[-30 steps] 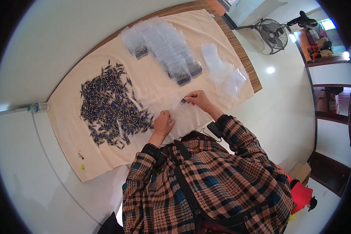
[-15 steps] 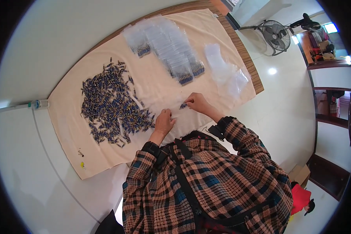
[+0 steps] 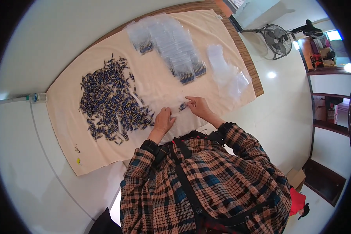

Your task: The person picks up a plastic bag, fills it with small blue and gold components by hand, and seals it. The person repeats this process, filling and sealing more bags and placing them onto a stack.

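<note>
Near the table's front edge, my left hand point(image 3: 164, 120) rests with its fingers curled in beside the right end of a loose pile of small dark-blue and gold pin-like pieces point(image 3: 111, 99). What it holds, if anything, is hidden. To its right is my right hand point(image 3: 199, 107), its index finger stretched out and apart from the thumb. Just left of those fingertips, a small cluster of blue pieces point(image 3: 182, 106) lies on the cloth between my hands. Clear plastic bags point(image 3: 169, 41) overlap farther back, with rows of blue-and-gold pieces showing at their near ends.
Flat clear bags point(image 3: 216, 58) lie at the right of the cream cloth point(image 3: 101, 156). A small yellow item point(image 3: 78, 160) sits at the front left corner. A black fan point(image 3: 277, 40) stands beyond the table, and a person in red point(image 3: 297, 202) is at lower right.
My right hand has drawn slightly back from the small cluster, and its index finger has straightened. My left hand has hardly moved. The whole view has shifted a little.
</note>
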`<state>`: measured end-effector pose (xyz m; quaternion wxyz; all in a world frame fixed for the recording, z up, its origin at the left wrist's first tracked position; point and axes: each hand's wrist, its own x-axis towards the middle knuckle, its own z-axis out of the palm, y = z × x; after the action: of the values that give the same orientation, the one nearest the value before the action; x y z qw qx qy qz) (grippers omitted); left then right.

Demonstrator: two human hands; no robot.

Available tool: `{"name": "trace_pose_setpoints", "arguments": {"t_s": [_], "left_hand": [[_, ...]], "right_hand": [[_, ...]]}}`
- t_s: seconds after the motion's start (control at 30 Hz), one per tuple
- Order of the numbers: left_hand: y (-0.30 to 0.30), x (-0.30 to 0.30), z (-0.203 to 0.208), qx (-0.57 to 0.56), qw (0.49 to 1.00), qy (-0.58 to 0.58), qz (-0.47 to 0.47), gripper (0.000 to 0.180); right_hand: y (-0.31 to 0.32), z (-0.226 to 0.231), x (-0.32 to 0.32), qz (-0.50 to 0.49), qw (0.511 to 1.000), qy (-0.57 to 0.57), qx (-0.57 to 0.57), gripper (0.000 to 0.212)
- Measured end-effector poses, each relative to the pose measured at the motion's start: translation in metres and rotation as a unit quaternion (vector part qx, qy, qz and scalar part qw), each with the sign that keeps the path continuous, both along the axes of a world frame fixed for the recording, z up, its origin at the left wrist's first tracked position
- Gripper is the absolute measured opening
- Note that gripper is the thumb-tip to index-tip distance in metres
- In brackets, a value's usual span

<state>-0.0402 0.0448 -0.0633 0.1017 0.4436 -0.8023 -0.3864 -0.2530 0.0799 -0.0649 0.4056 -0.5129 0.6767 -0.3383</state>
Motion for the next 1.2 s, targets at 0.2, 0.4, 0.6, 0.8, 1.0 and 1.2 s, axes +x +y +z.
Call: {"name": "trace_pose_setpoints", "arguments": {"t_s": [0.2,0.4,0.6,0.8,1.0,1.2], "left_hand": [[0.001,0.003,-0.002,-0.017,1.000,0.009,-0.004,0.031],[0.002,0.002,-0.002,-0.011,1.000,-0.004,-0.007,0.031],[0.003,0.008,0.002,-0.003,1.000,-0.003,0.008,0.030],[0.004,0.008,0.003,0.013,0.999,0.041,0.006,0.029],[0.006,0.064,-0.010,0.012,0.998,0.052,0.020,0.029],[-0.002,0.111,0.016,-0.057,0.973,-0.096,0.200,0.052]], "right_hand": [[-0.005,0.007,-0.003,-0.026,0.998,0.042,-0.032,0.029],[-0.006,0.002,0.005,-0.035,0.998,-0.004,-0.046,0.026],[-0.001,-0.008,0.010,-0.009,1.000,-0.021,0.004,0.030],[-0.004,0.007,0.004,-0.039,0.989,0.073,-0.122,0.023],[-0.018,0.039,0.040,0.077,0.988,0.076,-0.111,0.019],[-0.040,0.037,0.103,0.249,0.964,0.068,-0.062,0.039]]}}
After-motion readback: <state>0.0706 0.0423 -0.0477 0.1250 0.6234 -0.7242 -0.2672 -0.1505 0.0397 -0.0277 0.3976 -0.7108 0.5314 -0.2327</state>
